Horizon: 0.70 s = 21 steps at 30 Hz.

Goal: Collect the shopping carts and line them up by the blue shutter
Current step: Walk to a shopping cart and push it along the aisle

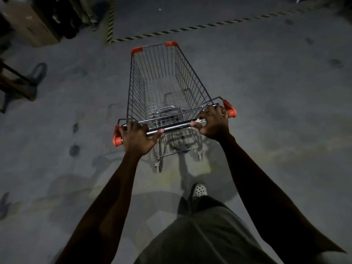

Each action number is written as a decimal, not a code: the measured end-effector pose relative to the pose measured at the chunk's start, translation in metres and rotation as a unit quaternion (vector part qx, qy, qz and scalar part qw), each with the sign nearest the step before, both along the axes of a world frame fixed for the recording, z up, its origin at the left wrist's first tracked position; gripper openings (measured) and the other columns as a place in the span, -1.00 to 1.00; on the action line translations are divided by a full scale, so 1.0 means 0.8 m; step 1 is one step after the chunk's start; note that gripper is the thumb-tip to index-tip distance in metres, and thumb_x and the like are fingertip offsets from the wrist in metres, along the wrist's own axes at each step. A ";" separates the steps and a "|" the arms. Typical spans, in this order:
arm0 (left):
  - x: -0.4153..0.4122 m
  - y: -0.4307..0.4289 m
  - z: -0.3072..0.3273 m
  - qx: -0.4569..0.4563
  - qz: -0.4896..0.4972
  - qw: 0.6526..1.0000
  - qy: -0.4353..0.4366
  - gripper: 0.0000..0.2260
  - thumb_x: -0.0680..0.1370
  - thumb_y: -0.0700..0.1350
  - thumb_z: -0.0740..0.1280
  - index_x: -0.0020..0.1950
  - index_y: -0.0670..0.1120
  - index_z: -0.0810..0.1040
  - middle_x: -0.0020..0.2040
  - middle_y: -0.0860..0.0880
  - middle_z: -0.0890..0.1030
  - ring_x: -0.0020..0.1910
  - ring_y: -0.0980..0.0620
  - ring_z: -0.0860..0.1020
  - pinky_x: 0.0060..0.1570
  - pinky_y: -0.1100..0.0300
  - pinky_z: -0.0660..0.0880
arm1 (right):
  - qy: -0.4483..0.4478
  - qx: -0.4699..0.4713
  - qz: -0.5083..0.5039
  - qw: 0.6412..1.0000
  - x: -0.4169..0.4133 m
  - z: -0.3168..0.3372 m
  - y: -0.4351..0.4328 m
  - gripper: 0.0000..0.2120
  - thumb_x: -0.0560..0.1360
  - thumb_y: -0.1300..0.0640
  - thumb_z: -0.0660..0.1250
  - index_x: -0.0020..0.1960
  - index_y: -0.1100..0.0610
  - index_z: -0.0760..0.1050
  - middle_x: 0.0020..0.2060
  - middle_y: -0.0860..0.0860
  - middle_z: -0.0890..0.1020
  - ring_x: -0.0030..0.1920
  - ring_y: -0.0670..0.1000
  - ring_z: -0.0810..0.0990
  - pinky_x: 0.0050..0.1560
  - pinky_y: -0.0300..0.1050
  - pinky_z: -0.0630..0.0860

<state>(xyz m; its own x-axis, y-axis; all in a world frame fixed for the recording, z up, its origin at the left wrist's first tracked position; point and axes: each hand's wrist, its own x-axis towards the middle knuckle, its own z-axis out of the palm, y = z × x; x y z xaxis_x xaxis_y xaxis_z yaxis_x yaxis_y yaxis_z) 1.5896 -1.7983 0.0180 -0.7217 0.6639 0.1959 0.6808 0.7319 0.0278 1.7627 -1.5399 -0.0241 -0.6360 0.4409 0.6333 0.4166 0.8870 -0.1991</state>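
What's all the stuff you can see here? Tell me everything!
shopping cart: one, silver wire with orange corners, middle of the floor, empty
handle: one, shiny metal, cart's near end
striped tape: two lines meeting, black and yellow, floor ahead
box: one, brown, top left
floor: one, grey, all around
shoe: one, white with dark dots, behind the cart
clothes: grey, bottom
left grip: one hand, curled round the handle's left end
right grip: one hand, curled round the handle's right end

No text, label or number can be read anywhere.
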 end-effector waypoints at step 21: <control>-0.505 0.338 -0.028 -0.063 0.068 0.986 -0.140 0.08 0.39 0.49 0.34 0.62 -0.23 0.13 0.60 -0.40 0.06 0.61 -0.37 -0.04 0.37 -0.13 -0.59 | -0.068 0.006 0.011 0.998 -0.539 0.007 0.353 -0.44 0.54 -0.45 0.20 -0.20 0.00 0.64 -0.17 0.04 0.64 -0.07 0.18 0.61 0.06 0.06 0.44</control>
<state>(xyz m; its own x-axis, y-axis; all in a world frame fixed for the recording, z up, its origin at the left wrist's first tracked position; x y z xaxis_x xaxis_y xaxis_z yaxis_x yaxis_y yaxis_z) 1.1856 -1.5281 -0.0040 -0.8197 0.5638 -0.1011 0.5549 0.8254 0.1044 1.3318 -1.2573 -0.0183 -0.7255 0.4196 0.5455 0.4200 0.8979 -0.1320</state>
